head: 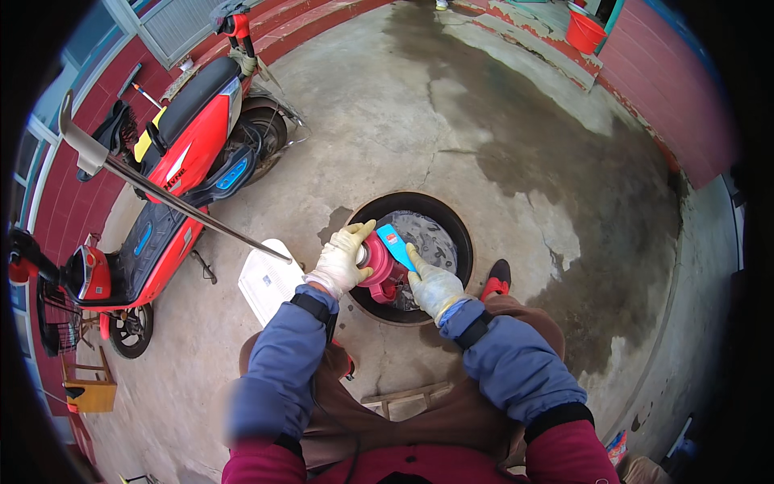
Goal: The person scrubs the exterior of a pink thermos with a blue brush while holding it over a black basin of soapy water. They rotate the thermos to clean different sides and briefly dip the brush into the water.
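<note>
My left hand (341, 256), in a pale rubber glove, grips a red plastic object (376, 259) with a round end and a loop-like handle; its exact kind I cannot tell. In my right hand (436, 287), gloved too, is the handle of a blue brush (395, 243), its flat back turned up and its head against or close over the red object; the bristles are hidden. Both hands are above the near left part of a round black basin (464, 242) of sudsy water (432, 233) on the ground between my feet.
A white long-handled dustpan (269, 281) stands left of the basin, its metal pole slanting up leftward. Beyond it is a red scooter (193, 163). A wooden stool (91, 387) lies at lower left. Concrete steps (296, 30) and a red bucket (585, 31) are farther off.
</note>
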A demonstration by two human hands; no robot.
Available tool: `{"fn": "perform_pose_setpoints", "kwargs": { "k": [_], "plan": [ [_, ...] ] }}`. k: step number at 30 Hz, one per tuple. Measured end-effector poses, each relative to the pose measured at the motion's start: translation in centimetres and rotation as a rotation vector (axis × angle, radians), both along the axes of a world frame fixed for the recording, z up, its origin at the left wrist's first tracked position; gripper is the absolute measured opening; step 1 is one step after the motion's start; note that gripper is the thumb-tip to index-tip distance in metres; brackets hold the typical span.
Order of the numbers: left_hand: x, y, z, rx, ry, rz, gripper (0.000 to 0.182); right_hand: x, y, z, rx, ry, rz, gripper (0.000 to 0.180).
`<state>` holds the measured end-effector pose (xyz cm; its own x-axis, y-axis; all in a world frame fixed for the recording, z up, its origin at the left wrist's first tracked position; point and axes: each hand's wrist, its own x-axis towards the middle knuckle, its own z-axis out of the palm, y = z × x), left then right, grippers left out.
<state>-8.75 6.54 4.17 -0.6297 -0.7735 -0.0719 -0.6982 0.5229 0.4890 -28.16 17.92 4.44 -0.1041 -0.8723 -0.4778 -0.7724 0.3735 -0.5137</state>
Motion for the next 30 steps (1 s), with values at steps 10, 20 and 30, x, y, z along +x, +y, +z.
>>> {"fn": "perform_pose_setpoints", "kwargs": {
  "k": [10, 20, 30],
  "plan": [
    [0.9, -1.1, -0.8, 0.140, -0.054, 0.307, 0.124, 0.5, 0.6, -0.6, -0.002, -0.051, 0.025, 0.061],
    [1.1, -1.1, 1.8, 0.323, -0.276, 0.416, 0.115, 1.3, 0.7, -0.8, -0.035, 0.031, 0.108, 0.061],
    [-0.3, 0.1, 2.6, 0.199, -0.290, -0.003, 0.112, 0.6, -0.6, -1.0, -0.055, 0.041, 0.038, 0.061]
  ]
}}
